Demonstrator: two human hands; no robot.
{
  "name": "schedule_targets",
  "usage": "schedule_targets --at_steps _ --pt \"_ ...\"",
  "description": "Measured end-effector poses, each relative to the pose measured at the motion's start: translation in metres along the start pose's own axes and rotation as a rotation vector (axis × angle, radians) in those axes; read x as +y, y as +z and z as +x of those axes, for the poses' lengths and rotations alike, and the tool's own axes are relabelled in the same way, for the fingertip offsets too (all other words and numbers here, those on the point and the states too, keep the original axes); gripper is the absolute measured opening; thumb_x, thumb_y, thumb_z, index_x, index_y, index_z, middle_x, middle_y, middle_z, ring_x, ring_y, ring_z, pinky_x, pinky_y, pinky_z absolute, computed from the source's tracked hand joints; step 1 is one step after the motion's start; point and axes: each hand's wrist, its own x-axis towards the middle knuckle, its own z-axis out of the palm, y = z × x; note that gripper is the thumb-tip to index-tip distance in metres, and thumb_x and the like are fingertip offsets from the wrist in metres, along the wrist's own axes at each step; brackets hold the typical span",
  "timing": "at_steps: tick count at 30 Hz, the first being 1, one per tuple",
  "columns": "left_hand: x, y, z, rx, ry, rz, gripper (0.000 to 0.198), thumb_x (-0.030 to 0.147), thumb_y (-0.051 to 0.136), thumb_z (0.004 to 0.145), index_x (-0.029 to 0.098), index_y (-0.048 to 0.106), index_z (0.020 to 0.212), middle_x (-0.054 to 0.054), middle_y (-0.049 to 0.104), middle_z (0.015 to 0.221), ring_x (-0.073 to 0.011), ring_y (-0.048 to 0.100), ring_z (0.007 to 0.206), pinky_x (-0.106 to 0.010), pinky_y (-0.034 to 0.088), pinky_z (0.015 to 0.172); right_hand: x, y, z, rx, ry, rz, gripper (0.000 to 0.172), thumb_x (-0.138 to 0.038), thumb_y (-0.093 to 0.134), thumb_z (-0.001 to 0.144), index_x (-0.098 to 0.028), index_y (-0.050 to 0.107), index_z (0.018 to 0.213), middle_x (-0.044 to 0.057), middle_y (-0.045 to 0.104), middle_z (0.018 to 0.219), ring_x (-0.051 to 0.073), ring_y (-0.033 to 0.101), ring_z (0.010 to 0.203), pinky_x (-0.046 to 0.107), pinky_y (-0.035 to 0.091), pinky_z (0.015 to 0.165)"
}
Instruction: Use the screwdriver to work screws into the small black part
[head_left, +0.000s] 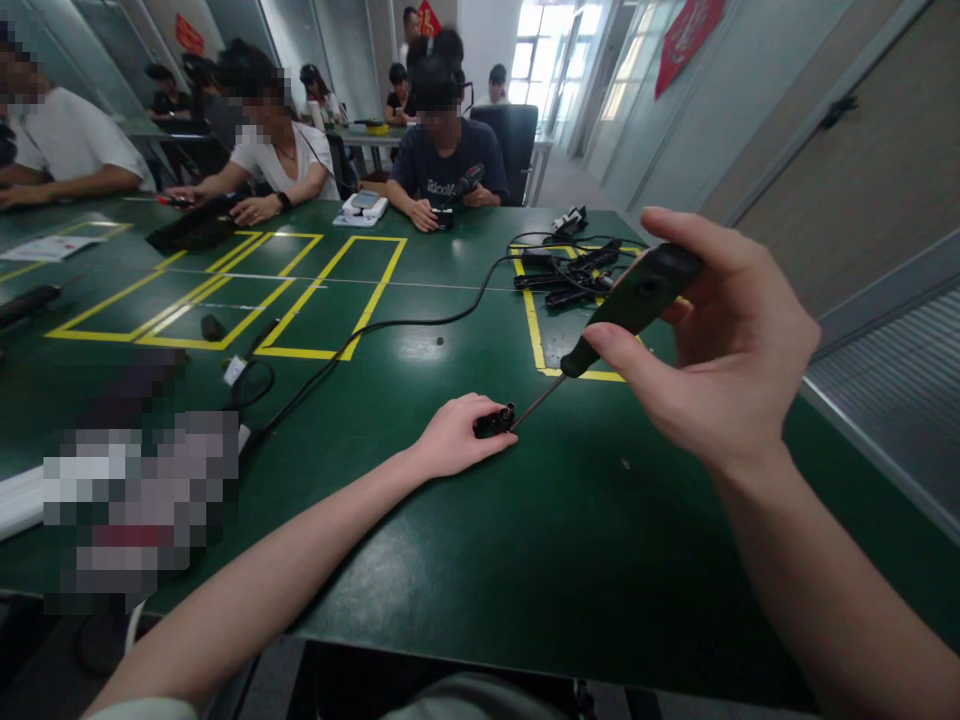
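Observation:
My right hand [720,350] is closed around the handle of a screwdriver [630,305], thumb on the near side and a finger over the butt end. Its thin shaft slants down and left. The tip meets or nearly meets a small black part [493,423]; exact contact is too small to tell. That part lies on the green table [525,540], gripped between the thumb and fingers of my left hand [457,435]. My fingers cover some of it, so its kind does not show.
Black parts and cables [574,265] lie in a yellow-taped box at the back right. A black cable [412,322] crosses the table. Yellow tape outlines [330,300] mark the left side. A co-worker [446,150] sits opposite, others further left. A blurred object [165,500] lies front left.

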Motion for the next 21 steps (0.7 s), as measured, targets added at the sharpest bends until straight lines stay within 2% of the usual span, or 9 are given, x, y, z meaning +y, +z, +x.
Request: schedule_targets --at_steps 3,7,9,12,14,17,19,21 --pt "0.0011 -0.0004 -0.0002 0.002 0.003 0.002 0.024 0.040 0.078 0.096 0.019 0.081 0.106 -0.008 0.080 0.102 -0.0231 0.070 0.092 -0.036 0.057 0.085 -0.0017 0.0019 0.0001 0.002 0.024 0.078 0.075 -0.022 0.086 0.082 -0.047 0.065 0.150 0.000 0.074 0.122 0.020 0.073 0.100 0.032 0.067 0.072" --pt "0.0027 -0.0016 0.0000 -0.003 0.003 0.011 0.022 0.038 0.079 0.096 0.018 0.080 0.104 -0.008 0.080 0.102 -0.0229 0.070 0.090 -0.036 0.057 0.085 -0.0046 0.0017 0.0005 -0.043 0.050 0.179 0.062 -0.025 0.077 0.090 -0.041 0.068 0.148 0.003 0.077 0.113 0.023 0.077 0.101 0.039 0.070 0.080" --pt "0.0031 -0.0018 0.0002 0.000 0.006 0.015 0.021 0.038 0.079 0.096 0.019 0.080 0.103 -0.008 0.080 0.102 -0.0228 0.070 0.090 -0.036 0.057 0.085 -0.0037 0.0014 0.0002 -0.038 0.050 0.136 0.061 -0.031 0.081 0.088 -0.042 0.069 0.147 0.003 0.077 0.116 0.024 0.077 0.103 0.040 0.070 0.079" --pt "0.0034 -0.0015 0.0002 0.004 0.010 0.013 0.020 0.037 0.078 0.096 0.018 0.081 0.103 -0.007 0.080 0.100 -0.0229 0.070 0.091 -0.036 0.056 0.086 -0.0012 0.0022 -0.0002 0.023 0.007 0.028 0.070 -0.034 0.092 0.080 -0.044 0.069 0.145 0.002 0.075 0.128 0.023 0.075 0.102 0.034 0.069 0.073" --pt "0.0035 -0.0012 0.0000 0.002 0.010 0.011 0.019 0.036 0.079 0.096 0.018 0.081 0.102 -0.007 0.079 0.100 -0.0230 0.070 0.092 -0.036 0.056 0.086 -0.0008 0.0031 0.0000 0.053 -0.003 0.039 0.075 -0.029 0.094 0.077 -0.044 0.069 0.146 0.001 0.076 0.128 0.020 0.076 0.097 0.030 0.069 0.069" --pt "0.0034 -0.0010 -0.0004 -0.003 0.008 0.011 0.019 0.037 0.078 0.096 0.018 0.081 0.102 -0.007 0.079 0.099 -0.0230 0.070 0.092 -0.036 0.056 0.086 -0.0025 0.0038 0.0007 0.046 0.032 0.133 0.080 -0.015 0.087 0.078 -0.045 0.067 0.149 -0.001 0.080 0.114 0.021 0.080 0.098 0.028 0.069 0.069" --pt "0.0032 -0.0007 -0.0006 -0.004 0.007 0.013 0.019 0.037 0.078 0.097 0.019 0.081 0.102 -0.007 0.079 0.100 -0.0233 0.070 0.093 -0.036 0.056 0.087 -0.0038 0.0036 0.0011 0.018 0.039 0.155 0.075 -0.010 0.081 0.080 -0.042 0.069 0.147 0.000 0.082 0.109 0.021 0.081 0.100 0.029 0.070 0.073" --pt "0.0029 -0.0003 -0.0007 0.001 0.005 0.014 0.019 0.036 0.078 0.097 0.018 0.081 0.102 -0.008 0.080 0.101 -0.0237 0.070 0.094 -0.036 0.056 0.086 -0.0044 0.0032 0.0016 0.004 0.022 0.142 0.068 -0.012 0.079 0.084 -0.039 0.070 0.146 0.001 0.082 0.110 0.021 0.081 0.099 0.032 0.071 0.075"
